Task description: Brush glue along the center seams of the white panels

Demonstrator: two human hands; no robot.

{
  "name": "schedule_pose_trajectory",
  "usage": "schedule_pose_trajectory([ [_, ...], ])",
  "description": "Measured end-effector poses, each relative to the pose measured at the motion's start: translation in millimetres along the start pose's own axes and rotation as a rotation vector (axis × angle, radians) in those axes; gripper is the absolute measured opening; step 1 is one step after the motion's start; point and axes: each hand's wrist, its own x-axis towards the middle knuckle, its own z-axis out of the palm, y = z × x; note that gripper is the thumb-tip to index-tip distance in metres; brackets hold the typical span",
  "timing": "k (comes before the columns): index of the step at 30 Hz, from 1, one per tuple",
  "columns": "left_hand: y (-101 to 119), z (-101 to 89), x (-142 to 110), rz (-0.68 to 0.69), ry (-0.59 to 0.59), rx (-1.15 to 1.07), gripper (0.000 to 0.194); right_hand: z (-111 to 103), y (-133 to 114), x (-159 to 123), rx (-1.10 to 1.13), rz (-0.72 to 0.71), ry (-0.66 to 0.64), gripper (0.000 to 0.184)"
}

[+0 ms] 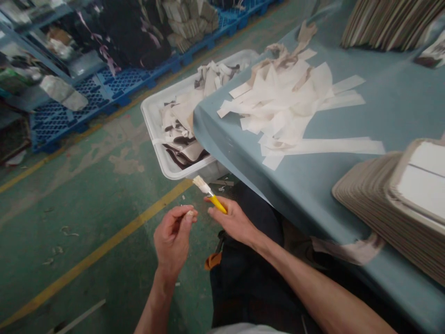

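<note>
Head view, left hand (175,235) pinched, right hand (232,219) gripping brush (213,197)

The back end of the yellow-handled brush (210,194) is hidden by the right grip (233,220). A pale bit (190,213) pinched by the left grip (174,236) is too small to be identified. Both forearms (292,273) are cut off by the bottom edge. Part of the white tub (152,125) is covered by the surface (313,185). The nearer board stack (368,195) is cut off at the right edge, the farther stack (392,23) at the top. The goods (139,41) on the blue pallets (100,86) are blurred, and the scraps (69,231) on the green floor (86,204) are too small to be made out
</note>
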Motion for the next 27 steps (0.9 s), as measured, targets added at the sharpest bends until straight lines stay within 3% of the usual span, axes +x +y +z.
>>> schedule_pose_trajectory([
  [4,2,-3.3,-1,0.175,-0.086,0.083,0.013,1,-12,-8,0.022,-0.030,-0.002,0.048],
  [8,7,-4.2,5,0.398,-0.217,0.159,0.010,5,-27,-13,0.089,-0.055,0.007,0.043],
  [13,9,-4.0,14,0.604,-0.302,0.250,0.020,8,-37,-12,0.098,0.010,-0.097,0.046],
  [18,3,-8.0,13,0.680,-0.333,0.323,0.035,6,-23,-7,0.078,0.024,-0.092,0.046],
  [23,-5,-12.5,9,0.673,-0.310,0.373,0.057,-4,-9,-6,0.070,0.023,0.016,0.037],
  [27,-7,-13.7,9,0.651,-0.294,0.387,0.056,-7,-11,-11,0.068,-0.016,0.023,0.034],
])
